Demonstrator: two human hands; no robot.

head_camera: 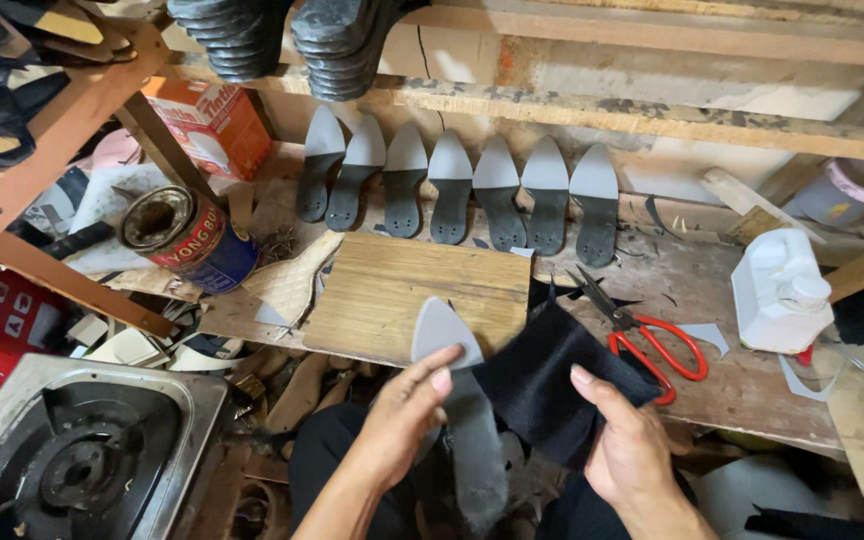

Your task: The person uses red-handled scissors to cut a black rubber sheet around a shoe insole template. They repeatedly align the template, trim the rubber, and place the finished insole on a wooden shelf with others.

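Both hands sit closest to the lens, low centre. Left hand (402,420): fingers (439,368) curled round a grey insole (457,400), thumb on top, pointed toe up, heel end hanging down past the palm. Right hand (627,450): thumb (592,392) and fingers pinched shut on a piece of black fabric (542,380), which touches the insole's right edge. Just above both sets of fingers: wooden board (402,290) lying on the table (742,385). Right of the right fingers, near: red-handled scissors (652,340), blades open. Further right: white plastic jug (782,290). Well above the fingers, propped against the back wall: row of 7 grey-and-black insoles (452,190). Up-left of the left fingers: open glue tin (187,235) on its side. Far left, low: gas stove (82,450).
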